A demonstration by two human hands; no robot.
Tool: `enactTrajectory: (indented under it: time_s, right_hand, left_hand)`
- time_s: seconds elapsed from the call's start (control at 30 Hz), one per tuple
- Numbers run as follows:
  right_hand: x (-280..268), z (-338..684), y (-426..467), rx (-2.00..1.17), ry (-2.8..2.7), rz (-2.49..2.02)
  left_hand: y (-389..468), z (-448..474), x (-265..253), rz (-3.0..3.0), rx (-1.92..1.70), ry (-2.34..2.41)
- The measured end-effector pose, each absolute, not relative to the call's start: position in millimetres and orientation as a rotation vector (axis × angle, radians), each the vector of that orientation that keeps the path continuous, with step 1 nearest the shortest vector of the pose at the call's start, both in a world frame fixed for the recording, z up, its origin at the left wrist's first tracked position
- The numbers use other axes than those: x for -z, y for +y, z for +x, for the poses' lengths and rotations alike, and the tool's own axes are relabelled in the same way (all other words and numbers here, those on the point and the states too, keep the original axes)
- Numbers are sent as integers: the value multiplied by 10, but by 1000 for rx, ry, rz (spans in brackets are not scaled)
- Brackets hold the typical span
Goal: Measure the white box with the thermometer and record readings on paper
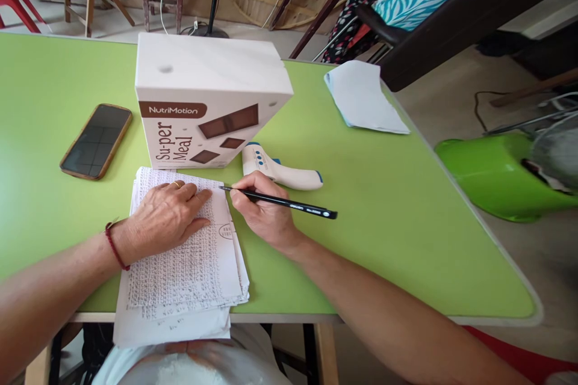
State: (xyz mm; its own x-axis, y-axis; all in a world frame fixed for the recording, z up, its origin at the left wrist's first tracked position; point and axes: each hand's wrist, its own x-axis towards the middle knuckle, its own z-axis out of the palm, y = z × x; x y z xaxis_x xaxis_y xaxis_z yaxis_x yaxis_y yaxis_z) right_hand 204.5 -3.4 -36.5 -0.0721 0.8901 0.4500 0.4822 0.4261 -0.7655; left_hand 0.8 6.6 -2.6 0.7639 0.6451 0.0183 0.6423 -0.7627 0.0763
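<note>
A stack of loose paper sheets (180,277), covered in dense rows of handwriting, lies at the near edge of the green table, its lowest sheets jutting past the edge. Flat on the upper part of the stack rests my left hand (169,213), fingers stretched out. My right hand (266,213) pinches a black pen (293,204) near its tip. The tip points left, at the top right corner of the top sheet; whether it touches is too fine to tell. Just beyond my right hand lies a white and blue infrared thermometer (289,171).
A white NutriMotion box (217,72) stands right behind the papers. To its left lies a phone (96,141) in a brown case. Folded white paper (365,96) sits near the far right edge of the table (383,240). A green bin (501,174) stands beyond that edge.
</note>
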Motion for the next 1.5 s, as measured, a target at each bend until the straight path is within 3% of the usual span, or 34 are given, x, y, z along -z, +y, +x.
enactTrajectory:
  time_s: [0.73, 1.17, 1.4, 1.5]
  right_hand:
    - [386, 2053, -26, -527, -1717, -1195]
    - [77, 2277, -282, 269, -2443, -1263]
    - [89, 2297, -302, 75, -2653, -1211]
    - [52, 2449, -188, -15, -2468, -1247]
  left_hand:
    - [64, 3, 5, 2878, -36, 1051]
    - [56, 4, 82, 2913, -178, 1047]
    - [45, 57, 84, 2873, -238, 996]
    - [59, 0, 24, 2760, -586, 949]
